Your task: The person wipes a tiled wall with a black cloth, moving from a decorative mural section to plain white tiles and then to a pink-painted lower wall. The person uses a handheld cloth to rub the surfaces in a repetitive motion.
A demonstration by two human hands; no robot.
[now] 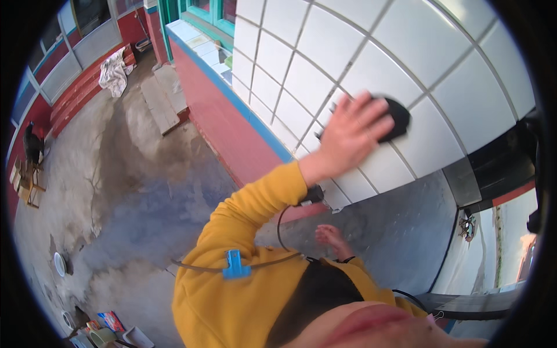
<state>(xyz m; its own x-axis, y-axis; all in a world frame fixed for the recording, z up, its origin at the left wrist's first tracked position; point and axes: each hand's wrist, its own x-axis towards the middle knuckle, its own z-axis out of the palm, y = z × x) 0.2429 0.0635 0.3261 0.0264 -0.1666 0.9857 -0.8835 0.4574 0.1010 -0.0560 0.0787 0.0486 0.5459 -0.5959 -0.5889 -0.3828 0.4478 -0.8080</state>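
My left hand [352,130] is raised against a wall of white tiles [300,74]. Its fingers spread over a dark pad or folded cloth [397,118], pressing it to the tiles; blur and the hand hide much of it. Beside the yellow left cuff is a black device [314,195], from which a thin cable runs to my chest. A blue clip [235,264] pins a cable to the sweater near my left shoulder. Lower down, my right hand [331,239] hangs in front of me with nothing visible in it, its fingers loosely bent and slightly blurred.
A green-framed window [213,15] has a tiled sill [196,39] with small items. Boards [159,100] lie by the wall. Cloth [115,71] drapes red steps [78,104]. Stained concrete floor [143,204] holds a white basin [60,264], a chair [35,189] and several containers [102,336].
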